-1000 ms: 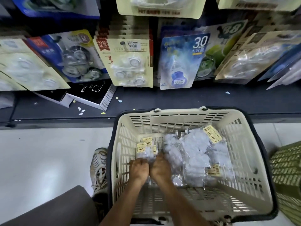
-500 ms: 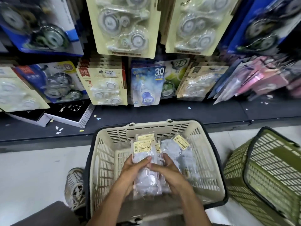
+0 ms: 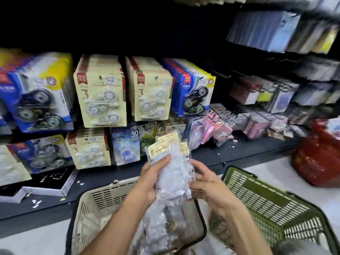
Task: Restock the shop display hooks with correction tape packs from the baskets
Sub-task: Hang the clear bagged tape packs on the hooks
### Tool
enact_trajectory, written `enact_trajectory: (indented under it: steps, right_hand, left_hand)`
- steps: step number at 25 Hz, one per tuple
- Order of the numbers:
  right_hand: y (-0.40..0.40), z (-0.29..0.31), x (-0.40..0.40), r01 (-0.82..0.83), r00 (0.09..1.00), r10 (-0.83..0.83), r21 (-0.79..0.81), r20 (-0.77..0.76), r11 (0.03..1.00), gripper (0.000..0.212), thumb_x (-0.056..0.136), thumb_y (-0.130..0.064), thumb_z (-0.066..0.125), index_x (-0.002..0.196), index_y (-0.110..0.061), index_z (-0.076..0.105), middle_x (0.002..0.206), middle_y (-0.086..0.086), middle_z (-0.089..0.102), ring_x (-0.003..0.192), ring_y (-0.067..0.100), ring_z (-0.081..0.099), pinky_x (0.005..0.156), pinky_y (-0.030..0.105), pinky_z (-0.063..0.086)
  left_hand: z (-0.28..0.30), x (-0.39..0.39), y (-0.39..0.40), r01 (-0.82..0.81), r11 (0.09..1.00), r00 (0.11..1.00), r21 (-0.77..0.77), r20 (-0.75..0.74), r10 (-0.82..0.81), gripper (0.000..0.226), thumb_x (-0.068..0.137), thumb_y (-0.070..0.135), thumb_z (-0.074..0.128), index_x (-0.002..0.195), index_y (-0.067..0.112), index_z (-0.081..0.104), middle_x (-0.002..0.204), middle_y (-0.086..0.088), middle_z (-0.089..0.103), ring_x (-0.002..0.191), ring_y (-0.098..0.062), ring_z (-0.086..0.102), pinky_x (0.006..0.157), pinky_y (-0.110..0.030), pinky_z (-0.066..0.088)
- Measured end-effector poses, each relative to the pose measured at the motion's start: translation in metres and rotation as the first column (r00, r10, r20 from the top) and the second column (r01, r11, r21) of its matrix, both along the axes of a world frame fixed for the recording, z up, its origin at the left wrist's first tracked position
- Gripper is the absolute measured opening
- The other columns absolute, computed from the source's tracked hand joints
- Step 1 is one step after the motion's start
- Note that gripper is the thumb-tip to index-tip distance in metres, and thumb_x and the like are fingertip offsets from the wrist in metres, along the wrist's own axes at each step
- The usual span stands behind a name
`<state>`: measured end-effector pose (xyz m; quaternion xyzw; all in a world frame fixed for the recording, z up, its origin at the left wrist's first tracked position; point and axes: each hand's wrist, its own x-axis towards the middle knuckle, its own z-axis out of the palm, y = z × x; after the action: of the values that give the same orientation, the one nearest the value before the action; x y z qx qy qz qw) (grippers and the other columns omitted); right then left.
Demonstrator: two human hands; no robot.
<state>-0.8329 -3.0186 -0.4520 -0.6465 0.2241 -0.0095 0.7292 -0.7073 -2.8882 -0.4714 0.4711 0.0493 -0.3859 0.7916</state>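
Note:
Both hands hold a stack of clear-wrapped correction tape packs (image 3: 173, 170) with yellow labels, lifted above the cream basket (image 3: 88, 218). My left hand (image 3: 150, 178) grips the stack's left side, thumb on its front. My right hand (image 3: 206, 183) holds the right edge with curled fingers. More clear packs (image 3: 156, 229) lie in the basket below. Carded tape packs hang on the display hooks: cream three-packs (image 3: 103, 94) and blue packs (image 3: 193, 92).
A green basket (image 3: 276, 208) stands at the right on the pale floor. A red bag (image 3: 316, 159) sits further right. A black box (image 3: 51, 181) lies on the dark bottom shelf. Pink items (image 3: 217, 129) hang to the right of the tape packs.
My hands dug into the basket, gathered a stack of packs and raised it out. The view has tilted up toward the hooks and shifted right.

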Motion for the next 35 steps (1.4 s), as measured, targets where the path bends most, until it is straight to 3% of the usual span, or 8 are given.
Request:
enact_trajectory:
  steps: [7,11,16,23,26,29,32,35]
  right_hand:
    - [-0.071,0.094,0.002,0.313,0.949,-0.294,-0.203,0.117,0.928,0.028,0.089,0.003,0.067,0.115,-0.007,0.064,0.096,0.006,0.073,0.058,0.003,0.061,0.053,0.013,0.042]
    - [-0.103,0.114,0.020,0.476,0.869,-0.450,-0.101,0.206,0.874,0.019,0.097,-0.005,0.061,0.111,-0.017,0.065,0.101,0.011,0.071,0.071,0.019,0.061,0.057,0.026,0.052]
    - [-0.142,0.149,0.051,0.542,0.838,-0.466,-0.337,0.284,0.770,0.011,0.085,-0.014,0.076,0.094,-0.019,0.072,0.078,-0.002,0.072,0.061,0.011,0.064,0.055,0.028,0.048]
    - [-0.129,0.147,0.094,0.346,0.937,-0.349,-0.162,0.010,0.924,0.010,0.090,-0.016,0.060,0.082,-0.011,0.060,0.064,0.007,0.056,0.044,0.017,0.054,0.046,0.025,0.048]
    - [-0.139,0.135,0.097,0.198,0.972,-0.205,0.063,0.117,0.978,0.036,0.096,-0.044,0.051,0.101,-0.011,0.065,0.076,0.010,0.064,0.059,0.018,0.058,0.052,0.025,0.046]
    - [-0.140,0.098,0.102,0.050,0.985,-0.029,-0.121,0.169,0.991,0.029,0.092,-0.020,0.061,0.120,-0.015,0.066,0.108,0.009,0.072,0.087,0.022,0.063,0.065,0.032,0.052]
    - [-0.127,0.061,0.106,-0.077,0.995,0.088,-0.226,0.037,0.971,0.031,0.095,-0.003,0.058,0.125,-0.008,0.065,0.122,0.016,0.070,0.118,0.044,0.061,0.101,0.063,0.046]
    - [-0.132,0.064,0.107,0.113,0.962,-0.100,-0.037,0.254,0.993,0.032,0.092,-0.004,0.063,0.124,-0.005,0.063,0.120,0.028,0.066,0.104,0.045,0.063,0.097,0.063,0.048]
  left_hand:
    - [0.104,0.016,-0.027,0.053,0.986,0.991,-0.156,0.127,-0.033,0.038,0.064,0.003,0.074,0.101,0.000,0.072,0.099,-0.014,0.078,0.097,-0.028,0.072,0.101,-0.049,0.052]
    - [0.109,0.050,-0.037,0.046,0.998,0.962,-0.041,0.271,-0.033,0.039,0.061,0.003,0.075,0.100,0.002,0.073,0.104,-0.015,0.077,0.079,-0.024,0.075,0.078,-0.041,0.064]
    - [0.095,0.078,-0.051,0.169,0.983,0.869,0.070,0.460,-0.182,0.064,0.051,0.001,0.086,0.113,0.004,0.071,0.103,-0.014,0.078,0.083,-0.023,0.077,0.072,-0.032,0.064]
    - [0.084,0.069,-0.063,0.299,0.801,0.042,0.519,0.831,-0.554,0.065,0.069,0.030,0.089,0.129,0.039,0.065,0.160,0.029,0.023,0.140,0.013,0.034,0.113,-0.013,0.032]
    - [0.083,0.064,-0.066,0.211,0.905,0.310,0.369,0.853,-0.420,0.054,0.062,0.027,0.088,0.113,0.027,0.069,0.131,0.009,0.067,0.117,-0.004,0.065,0.099,-0.022,0.049]
    - [0.082,0.066,-0.069,0.297,0.947,0.678,0.123,0.671,-0.300,0.069,0.045,0.024,0.089,0.110,0.010,0.069,0.107,-0.011,0.078,0.097,-0.024,0.075,0.078,-0.028,0.059]
    - [0.091,0.060,-0.074,0.357,0.933,0.787,-0.047,0.554,-0.273,0.068,0.044,0.014,0.085,0.109,0.004,0.069,0.105,-0.017,0.077,0.090,-0.027,0.076,0.072,-0.030,0.060]
    - [0.096,0.057,-0.078,0.311,0.948,0.833,-0.064,0.500,-0.239,0.052,0.053,0.004,0.082,0.104,0.008,0.072,0.103,-0.015,0.078,0.089,-0.027,0.076,0.076,-0.035,0.064]
